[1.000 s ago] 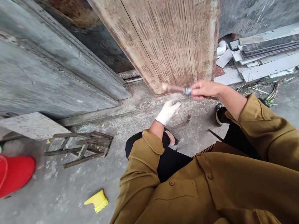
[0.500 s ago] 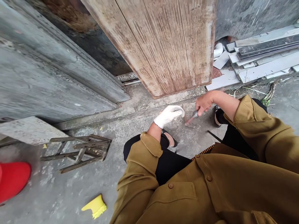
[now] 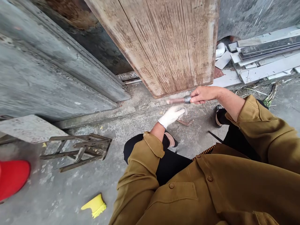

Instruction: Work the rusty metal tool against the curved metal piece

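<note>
My right hand (image 3: pixel 200 94), bare, is closed round one end of a brown wooden stick (image 3: pixel 177 101) with wire (image 3: pixel 187 99) wound about it close to the fingers. The stick points left, above the floor, and its pale far end is slightly blurred. Below it, my left hand (image 3: pixel 172 115) wears a white glove with its fingers curled together. A small greyish thing shows at those fingertips, too blurred to name. A bent rusty brown bar (image 3: pixel 186 122) lies on the concrete just under the gloved fingers.
An upright wooden plank panel (image 3: pixel 168 47) leans ahead. White and dark boards (image 3: pixel 264 59) are stacked at right, beside a white pipe (image 3: pixel 220 50). Left are a small wooden frame (image 3: pixel 82 150), a red object (image 3: pixel 14 179) and a yellow piece (image 3: pixel 95 205). A dark strip (image 3: pixel 215 136) lies between my feet.
My right hand has lifted the stick up from beside the bent bar and swung its tip leftward. My gloved left hand has shifted only slightly.
</note>
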The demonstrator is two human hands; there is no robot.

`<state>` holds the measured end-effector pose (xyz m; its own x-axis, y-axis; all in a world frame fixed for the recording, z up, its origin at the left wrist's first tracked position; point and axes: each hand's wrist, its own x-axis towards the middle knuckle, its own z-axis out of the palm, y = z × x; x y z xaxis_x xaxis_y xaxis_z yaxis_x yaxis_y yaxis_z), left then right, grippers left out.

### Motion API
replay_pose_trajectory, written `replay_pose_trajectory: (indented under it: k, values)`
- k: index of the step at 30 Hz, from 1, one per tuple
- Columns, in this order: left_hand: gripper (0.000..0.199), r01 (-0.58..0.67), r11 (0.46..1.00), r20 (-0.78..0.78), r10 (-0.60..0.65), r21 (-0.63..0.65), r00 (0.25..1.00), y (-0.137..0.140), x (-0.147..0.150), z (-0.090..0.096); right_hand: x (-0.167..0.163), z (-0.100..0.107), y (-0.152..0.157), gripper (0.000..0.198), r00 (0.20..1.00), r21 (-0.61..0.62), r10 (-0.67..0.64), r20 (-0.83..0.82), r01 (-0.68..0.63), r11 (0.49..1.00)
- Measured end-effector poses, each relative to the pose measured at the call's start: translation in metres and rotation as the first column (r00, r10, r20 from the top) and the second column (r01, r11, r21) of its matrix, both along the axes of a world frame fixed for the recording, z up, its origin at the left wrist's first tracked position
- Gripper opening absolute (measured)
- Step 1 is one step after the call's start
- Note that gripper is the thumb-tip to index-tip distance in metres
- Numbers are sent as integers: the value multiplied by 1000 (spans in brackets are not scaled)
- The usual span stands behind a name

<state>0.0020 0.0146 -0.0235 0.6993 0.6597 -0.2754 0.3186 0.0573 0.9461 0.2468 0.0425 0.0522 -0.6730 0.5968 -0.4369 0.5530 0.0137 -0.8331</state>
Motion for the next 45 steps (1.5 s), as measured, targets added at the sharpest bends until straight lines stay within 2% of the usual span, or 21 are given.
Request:
replay_pose_trajectory:
  k: [3, 5, 7, 8, 10, 13, 15, 17, 19, 20, 22, 23, 25, 28, 30, 33, 36, 38, 41, 43, 45]
  values:
    - [36, 107, 993, 19, -106, -41, 994, -7, 5, 4, -5, -5, 2, 39, 955, 142, -263, 135, 244, 959]
    - [35, 167, 986, 4, -167, -23, 986, -9, 6, 9, -11, -10, 2, 39, 902, 292, -280, 330, 185, 939]
    - [33, 205, 978, -34, -204, 27, 978, -9, 5, 12, -17, -15, 0, 37, 824, 376, -205, 529, -11, 927]
    - [32, 206, 976, -55, -203, 63, 978, -8, 4, 13, -20, -18, -3, 35, 789, 354, -130, 601, -117, 928]
    - [29, 179, 976, -73, -171, 121, 982, -6, 2, 13, -25, -19, -10, 30, 754, 159, 129, 644, -297, 942]
    - [26, 130, 983, -52, -124, 129, 991, -5, 0, 11, -27, -13, -20, 29, 769, -203, 506, 390, -464, 862]
    - [30, 117, 987, -32, -114, 113, 993, -4, 0, 10, -21, -5, -21, 33, 827, -256, 536, 169, -488, 834]
    - [36, 69, 994, 40, -73, 83, 997, -3, 0, 10, -11, 3, -17, 37, 924, -149, 382, 0, -378, 914]
    - [42, 11, 1000, 150, -14, 21, 989, -2, -1, 10, 2, 7, -8, 43, 981, 11, 99, -168, -99, 995]
    - [43, 2, 1000, 195, 1, -15, 981, -1, -1, 10, 7, 7, -3, 47, 970, 79, -44, -239, 65, 995]
    - [42, 42, 997, 229, -24, -71, 973, -2, -1, 11, 15, 3, 6, 52, 927, 193, -264, -265, 319, 928]
    - [41, 76, 993, 228, -52, -95, 972, -2, -1, 12, 17, 0, 10, 53, 923, 257, -336, -190, 377, 890]
    - [40, 130, 981, 223, -97, -142, 970, -4, -1, 16, 15, -5, 15, 49, 909, 404, -402, 109, 329, 854]
    - [40, 143, 974, 224, -102, -177, 969, -4, -3, 23, 4, -11, 12, 38, 800, 417, -240, 550, -14, 909]
    - [41, 122, 977, 226, -81, -177, 971, -2, -6, 25, -3, -14, 5, 33, 752, 208, 34, 658, -225, 952]
    - [41, 38, 987, 204, -6, -154, 979, 3, -9, 24, -8, -13, -6, 33, 751, -183, 447, 486, -413, 892]
    - [39, -46, 995, 158, 60, -90, 986, 6, -9, 19, -8, -6, -12, 42, 827, -295, 548, 124, -497, 816]
    - [37, -99, 994, 128, 104, -40, 986, 5, -6, 15, -7, 1, -12, 45, 896, -209, 437, -79, -443, 872]
    - [36, -43, 998, 105, 47, -40, 993, 0, 0, 8, -6, 5, -7, 42, 971, -25, 0, -240, -6, 1000]
    - [37, 67, 995, 111, -58, -77, 992, -3, 3, 6, -4, 3, -1, 40, 927, 47, -310, -210, 326, 944]
    - [36, 125, 988, 113, -114, -95, 987, -4, 3, 6, -2, -2, 3, 38, 890, 94, -451, -74, 456, 885]
